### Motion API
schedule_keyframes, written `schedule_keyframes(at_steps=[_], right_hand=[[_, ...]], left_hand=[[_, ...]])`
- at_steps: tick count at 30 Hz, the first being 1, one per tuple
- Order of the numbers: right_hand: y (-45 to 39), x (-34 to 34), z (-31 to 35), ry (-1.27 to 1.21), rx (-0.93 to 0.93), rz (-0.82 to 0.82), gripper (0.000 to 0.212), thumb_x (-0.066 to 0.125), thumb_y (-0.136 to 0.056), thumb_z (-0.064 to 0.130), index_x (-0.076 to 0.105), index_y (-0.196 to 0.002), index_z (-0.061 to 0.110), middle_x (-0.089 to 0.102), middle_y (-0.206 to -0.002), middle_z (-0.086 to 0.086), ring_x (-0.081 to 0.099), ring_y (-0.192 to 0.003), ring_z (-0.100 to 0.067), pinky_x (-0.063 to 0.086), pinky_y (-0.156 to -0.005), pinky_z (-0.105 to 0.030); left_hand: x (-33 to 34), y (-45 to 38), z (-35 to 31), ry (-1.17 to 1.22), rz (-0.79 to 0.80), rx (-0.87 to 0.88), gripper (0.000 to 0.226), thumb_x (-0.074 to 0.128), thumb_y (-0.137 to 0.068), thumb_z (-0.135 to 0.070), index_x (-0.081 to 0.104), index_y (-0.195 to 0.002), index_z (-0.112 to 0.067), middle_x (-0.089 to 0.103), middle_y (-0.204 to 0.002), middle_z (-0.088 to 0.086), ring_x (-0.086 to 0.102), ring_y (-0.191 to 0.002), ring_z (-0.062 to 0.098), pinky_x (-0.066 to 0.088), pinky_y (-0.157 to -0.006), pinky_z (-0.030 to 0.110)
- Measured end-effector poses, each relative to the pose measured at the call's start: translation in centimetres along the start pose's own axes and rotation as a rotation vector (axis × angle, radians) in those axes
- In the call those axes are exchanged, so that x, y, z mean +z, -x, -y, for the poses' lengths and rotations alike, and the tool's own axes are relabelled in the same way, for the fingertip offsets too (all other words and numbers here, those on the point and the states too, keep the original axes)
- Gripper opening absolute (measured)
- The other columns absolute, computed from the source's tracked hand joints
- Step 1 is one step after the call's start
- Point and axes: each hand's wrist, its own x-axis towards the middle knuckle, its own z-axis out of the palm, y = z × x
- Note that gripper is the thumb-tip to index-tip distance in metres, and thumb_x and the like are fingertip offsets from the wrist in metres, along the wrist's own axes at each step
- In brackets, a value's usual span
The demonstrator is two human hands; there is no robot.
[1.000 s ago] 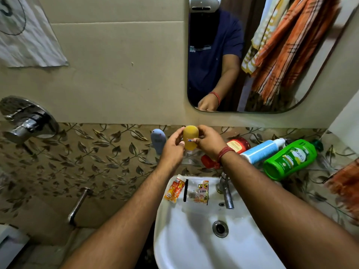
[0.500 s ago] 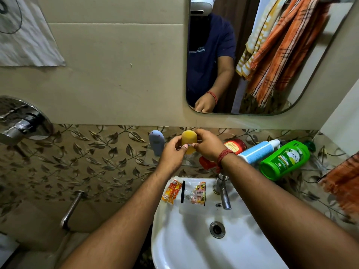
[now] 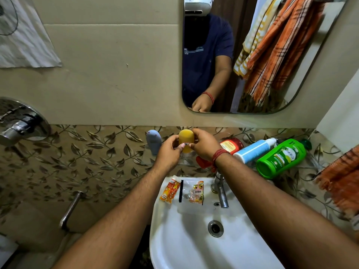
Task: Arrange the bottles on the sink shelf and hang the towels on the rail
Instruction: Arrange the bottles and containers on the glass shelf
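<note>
Both hands hold a small yellow bottle (image 3: 185, 138) upright over the glass shelf (image 3: 146, 160) above the sink. My left hand (image 3: 169, 152) pinches its left side and my right hand (image 3: 204, 145) grips its right side and top. A grey-blue bottle (image 3: 153, 141) stands upright just left of it. To the right, a red bottle (image 3: 231, 145), a white-and-blue bottle (image 3: 254, 150) and a green bottle (image 3: 281, 158) lie tilted on their sides. An orange checked towel (image 3: 342, 183) hangs at the right edge.
A white sink (image 3: 186, 241) with a chrome tap (image 3: 221, 191) lies below the shelf, with small sachets (image 3: 170, 189) on its rim. A mirror (image 3: 310, 61) above reflects hanging towels. A chrome shower mixer (image 3: 19, 123) is on the left wall.
The yellow bottle has stayed between both hands, which shifted slightly on it. The other bottles have not moved.
</note>
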Motion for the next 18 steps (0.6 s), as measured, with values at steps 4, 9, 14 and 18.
schedule_keyframes(at_steps=[4,9,14,18], right_hand=[[0.2,-0.5,-0.1,0.029,-0.002,0.001,0.056,0.065,-0.092,0.007,0.044,-0.143,0.017,0.059,-0.136,-0.009,0.056,-0.124,-0.026,0.048,-0.100,-0.039],[1.9,-3.7,-1.7,0.230,-0.116,-0.044,0.060,0.060,-0.091,-0.002,0.042,-0.144,0.019,0.058,-0.137,-0.006,0.058,-0.122,-0.021,0.053,-0.099,-0.035],[4.6,-5.3,-4.2,0.792,-0.324,0.111,0.053,0.068,-0.086,0.012,0.048,-0.135,0.017,0.063,-0.122,-0.009,0.061,-0.110,-0.028,0.049,-0.083,-0.035],[5.5,-5.2,-4.9,0.930,-0.419,0.112,0.052,0.066,-0.088,0.020,0.048,-0.138,0.017,0.061,-0.127,-0.008,0.058,-0.113,-0.026,0.050,-0.087,-0.037]], left_hand=[[-0.2,0.7,-0.3,0.113,-0.067,-0.029,0.040,0.056,-0.101,-0.012,0.050,-0.141,-0.015,0.061,-0.135,0.002,0.056,-0.119,0.012,0.043,-0.076,0.014],[0.4,5.2,0.7,0.055,-0.322,0.107,0.021,0.055,-0.102,-0.019,0.059,-0.123,-0.022,0.062,-0.112,-0.009,0.059,-0.104,0.005,0.043,-0.074,0.015],[2.3,6.0,1.8,-0.127,-0.145,0.206,0.018,0.060,-0.097,-0.013,0.062,-0.114,-0.018,0.064,-0.113,-0.001,0.062,-0.105,0.014,0.052,-0.086,0.030],[4.3,6.2,1.3,-0.248,-0.065,0.211,0.028,0.062,-0.096,-0.018,0.057,-0.124,-0.019,0.060,-0.124,0.001,0.058,-0.114,0.017,0.051,-0.091,0.034]])
